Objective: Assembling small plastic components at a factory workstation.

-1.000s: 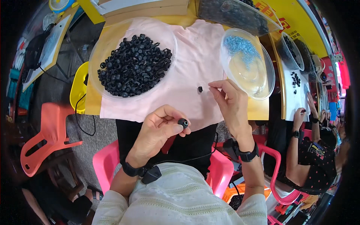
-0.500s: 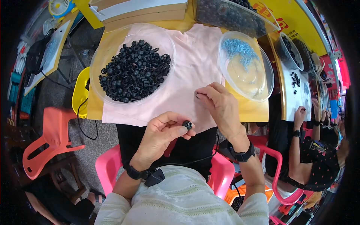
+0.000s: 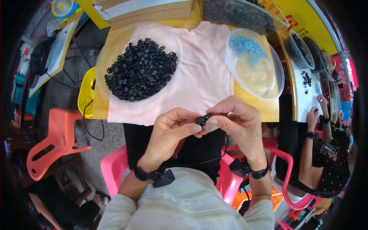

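Note:
Just past the front edge of the pink cloth [image 3: 207,84], my two hands meet. My left hand [image 3: 170,130] pinches a small round black plastic part [image 3: 200,121] between thumb and fingers. From the other side my right hand [image 3: 243,124] pinches a smaller dark piece [image 3: 207,116], which touches the round part. Its exact kind is too small to tell. Beyond my left hand, a wide clear plastic bowl [image 3: 100,76] holds a heap of small black plastic parts [image 3: 142,71]. Right of the cloth, a clear round tub [image 3: 281,86] contains tiny clear-blue pieces [image 3: 249,50].
A cardboard box [image 3: 149,11] and a clear bin of dark parts [image 3: 237,17] line the table's far side. An orange-red chair [image 3: 57,134] stands left, near a yellow basket [image 3: 85,96]. On the right another person's hand [image 3: 312,114] works at a white-topped table [image 3: 304,105].
My right hand has come down and left from over the cloth to meet my left hand. The small piece in it now touches the round part. The whole view has shifted slightly.

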A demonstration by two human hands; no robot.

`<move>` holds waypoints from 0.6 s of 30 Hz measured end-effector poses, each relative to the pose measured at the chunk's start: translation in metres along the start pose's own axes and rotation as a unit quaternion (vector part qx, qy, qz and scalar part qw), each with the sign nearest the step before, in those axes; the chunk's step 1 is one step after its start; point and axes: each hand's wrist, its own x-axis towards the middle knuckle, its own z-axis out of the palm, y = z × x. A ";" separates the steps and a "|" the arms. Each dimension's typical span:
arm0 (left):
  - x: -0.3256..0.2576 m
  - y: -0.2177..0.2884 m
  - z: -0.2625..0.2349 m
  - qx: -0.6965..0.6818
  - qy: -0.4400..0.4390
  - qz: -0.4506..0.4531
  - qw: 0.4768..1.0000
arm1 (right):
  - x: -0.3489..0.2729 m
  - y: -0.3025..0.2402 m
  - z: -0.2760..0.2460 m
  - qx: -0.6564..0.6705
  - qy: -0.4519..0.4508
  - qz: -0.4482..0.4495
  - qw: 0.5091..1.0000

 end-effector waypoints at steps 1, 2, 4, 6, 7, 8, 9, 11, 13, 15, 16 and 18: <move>0.000 0.001 0.001 0.005 -0.001 -0.001 1.000 | -0.001 0.002 -0.002 -0.025 0.000 -0.019 1.000; 0.000 0.001 0.003 0.010 -0.002 -0.002 1.000 | -0.001 0.003 -0.003 -0.051 0.000 -0.037 0.998; -0.001 0.002 0.005 0.023 0.000 -0.002 1.000 | -0.002 0.004 -0.005 -0.076 0.000 -0.054 0.996; -0.002 0.003 0.006 0.041 0.007 -0.001 0.999 | -0.003 0.004 -0.005 -0.082 0.002 -0.056 0.995; -0.002 0.003 0.006 0.050 0.008 0.003 0.999 | -0.004 0.002 -0.004 -0.076 0.005 -0.050 0.996; -0.002 0.003 0.007 0.058 0.009 0.006 0.998 | -0.005 0.001 -0.003 -0.070 0.008 -0.044 0.997; -0.002 0.003 0.007 0.067 0.010 0.010 0.998 | -0.006 0.000 -0.002 -0.084 0.004 -0.055 0.995; -0.003 0.003 0.007 0.083 0.014 0.018 0.996 | -0.007 -0.002 -0.002 -0.112 -0.003 -0.078 0.991; -0.003 0.002 0.007 0.089 0.015 0.020 0.996 | -0.007 -0.006 -0.001 -0.147 -0.006 -0.095 0.985; -0.002 0.001 0.007 0.086 0.015 0.015 0.996 | -0.007 -0.005 0.000 -0.173 -0.007 -0.119 0.978; -0.001 0.001 0.006 0.081 0.008 0.010 0.997 | -0.008 -0.003 0.001 -0.181 -0.005 -0.134 0.974; 0.000 0.000 0.004 0.070 -0.007 -0.001 0.998 | -0.008 0.002 0.002 -0.187 0.000 -0.145 0.972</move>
